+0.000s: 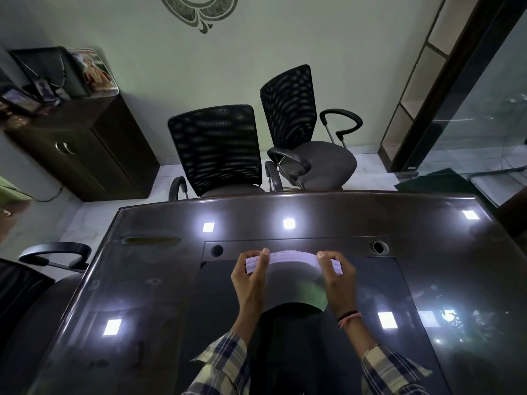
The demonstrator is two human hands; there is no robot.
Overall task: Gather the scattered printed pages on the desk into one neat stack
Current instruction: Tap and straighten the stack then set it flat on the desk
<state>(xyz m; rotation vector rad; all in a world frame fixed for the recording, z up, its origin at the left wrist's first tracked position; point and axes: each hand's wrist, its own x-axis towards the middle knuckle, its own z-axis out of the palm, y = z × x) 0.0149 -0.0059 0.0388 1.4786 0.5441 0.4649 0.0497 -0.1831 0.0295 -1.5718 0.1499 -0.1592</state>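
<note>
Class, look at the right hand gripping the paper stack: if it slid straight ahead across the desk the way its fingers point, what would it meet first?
Probably nothing close: the right hand faces bare desk. Beyond the far edge stands an armchair, though depth is unclear.

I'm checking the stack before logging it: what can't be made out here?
- Head view: print on the paper stack; only its edge shows.
- Stack's ends, wrapped by the left hand and right hand.
- Whether its lower edge touches the desk.
</note>
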